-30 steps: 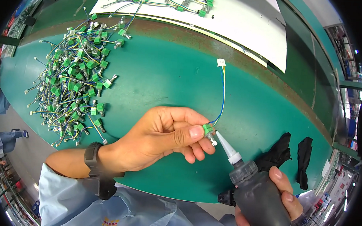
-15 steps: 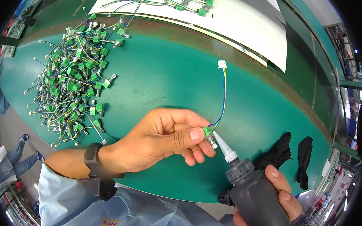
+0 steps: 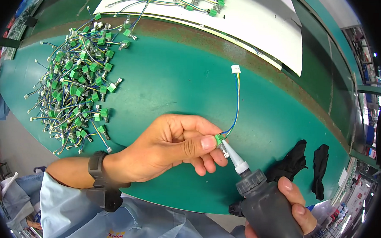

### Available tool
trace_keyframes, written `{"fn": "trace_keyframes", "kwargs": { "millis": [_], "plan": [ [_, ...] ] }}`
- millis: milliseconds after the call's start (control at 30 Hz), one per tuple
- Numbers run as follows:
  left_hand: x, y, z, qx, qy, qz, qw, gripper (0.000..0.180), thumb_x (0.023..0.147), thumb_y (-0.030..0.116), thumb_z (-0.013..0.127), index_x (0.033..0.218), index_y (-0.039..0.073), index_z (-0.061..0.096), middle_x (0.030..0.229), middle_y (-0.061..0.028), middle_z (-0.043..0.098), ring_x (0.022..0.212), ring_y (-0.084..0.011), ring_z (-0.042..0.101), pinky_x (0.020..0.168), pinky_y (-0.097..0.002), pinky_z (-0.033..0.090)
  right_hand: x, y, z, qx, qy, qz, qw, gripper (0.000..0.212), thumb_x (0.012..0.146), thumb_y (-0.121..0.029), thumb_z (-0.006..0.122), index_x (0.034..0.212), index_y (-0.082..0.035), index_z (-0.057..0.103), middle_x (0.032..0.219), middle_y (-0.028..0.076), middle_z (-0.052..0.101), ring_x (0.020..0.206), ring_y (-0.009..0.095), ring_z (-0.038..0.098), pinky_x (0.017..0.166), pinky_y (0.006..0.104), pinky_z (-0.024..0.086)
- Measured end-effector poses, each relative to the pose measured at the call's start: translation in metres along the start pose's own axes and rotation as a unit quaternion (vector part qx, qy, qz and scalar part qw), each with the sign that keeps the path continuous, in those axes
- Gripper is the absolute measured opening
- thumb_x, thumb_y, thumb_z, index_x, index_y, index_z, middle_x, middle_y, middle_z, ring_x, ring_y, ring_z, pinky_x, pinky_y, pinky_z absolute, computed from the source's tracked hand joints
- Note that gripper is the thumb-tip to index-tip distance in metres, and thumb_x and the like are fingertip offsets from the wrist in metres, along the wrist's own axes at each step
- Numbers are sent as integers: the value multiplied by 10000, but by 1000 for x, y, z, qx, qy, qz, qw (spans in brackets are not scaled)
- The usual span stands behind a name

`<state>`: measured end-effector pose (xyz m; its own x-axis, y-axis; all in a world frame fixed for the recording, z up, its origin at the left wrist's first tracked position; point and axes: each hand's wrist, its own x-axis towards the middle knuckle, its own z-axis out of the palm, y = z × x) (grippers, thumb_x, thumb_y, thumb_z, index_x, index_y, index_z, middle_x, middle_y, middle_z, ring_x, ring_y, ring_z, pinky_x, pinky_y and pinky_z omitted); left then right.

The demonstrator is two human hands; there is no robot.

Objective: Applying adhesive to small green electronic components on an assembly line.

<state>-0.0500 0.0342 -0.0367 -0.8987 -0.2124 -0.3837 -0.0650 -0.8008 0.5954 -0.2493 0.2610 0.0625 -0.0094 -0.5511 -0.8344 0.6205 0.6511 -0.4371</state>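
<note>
Between thumb and fingers, my left hand (image 3: 184, 146) pinches a small green potentiometer (image 3: 219, 138) with a metal shaft. Thin blue, yellow and white wires (image 3: 237, 104) rise from it to a white connector (image 3: 235, 69). A dark grey squeeze bottle (image 3: 271, 213) is in my right hand (image 3: 298, 206), fingers wrapped round its body. The bottle's pale tapered nozzle (image 3: 234, 155) points up and left, its tip at the green part, seemingly touching it. My right palm is hidden by the bottle.
A heap of similar wired green parts (image 3: 78, 83) covers the table's left side. More lie on a white sheet (image 3: 264, 28) beyond the rusty strip. Black cloth pieces (image 3: 289, 161) rest at the right. Other people are at the far left and lower left.
The bottle and its nozzle have shifted slightly up and left against the green part. The white connector has moved a little right. A person at the lower left has come nearer.
</note>
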Motion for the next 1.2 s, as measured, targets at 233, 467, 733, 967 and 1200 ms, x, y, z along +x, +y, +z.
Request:
{"fn": "trace_keyframes", "kwargs": {
  "millis": [233, 467, 733, 967, 1200],
  "plan": [
    [0, 0, 0, 3, 2, 2, 1000, 250, 1002, 206, 548, 1116, -12, 588, 912, -121, 697, 736, -126, 664, 613, -235, 517, -2, -1, 0, -7, 15, 6, 1000, 700, 822, -571, 547, 1283, -46, 514, 1078, 265, 604, 726, 355, 639, 603, 419, 517],
    [0, 1, 0, 4, 1, -4, 1000, 256, 1001, 215, 549, 1113, -11, 589, 906, -114, 696, 734, -120, 663, 607, -229, 513, -1, 11, 1, 21, 29, -59, 998, 684, 826, -561, 545, 1282, -52, 518, 1088, 263, 600, 717, 339, 636, 593, 407, 509],
    [-2, 2, -1, -6, -2, -11, 1000, 262, 1005, 218, 538, 1117, -14, 586, 899, -113, 696, 731, -118, 663, 597, -224, 508, 1, 12, -10, 71, -29, -26, 997, 608, 831, -513, 541, 1248, -70, 534, 1171, 255, 588, 807, 316, 664, 732, 398, 495],
    [-1, 0, -3, -18, -4, -17, 1000, 259, 1006, 211, 534, 1119, -17, 582, 900, -118, 698, 730, -121, 666, 593, -223, 508, 47, 0, 38, -29, -19, -178, 983, 614, 787, -417, 618, 1289, -91, 480, 1207, 252, 574, 776, 307, 671, 693, 383, 508],
    [-1, 0, -2, -14, -5, -13, 1000, 254, 1005, 211, 535, 1114, -14, 583, 908, -125, 699, 731, -124, 670, 592, -224, 511, 55, 3, 40, -145, -6, -347, 927, 693, 736, -305, 707, 1336, -115, 417, 1249, 248, 558, 739, 296, 680, 647, 365, 523]
  ]
}}
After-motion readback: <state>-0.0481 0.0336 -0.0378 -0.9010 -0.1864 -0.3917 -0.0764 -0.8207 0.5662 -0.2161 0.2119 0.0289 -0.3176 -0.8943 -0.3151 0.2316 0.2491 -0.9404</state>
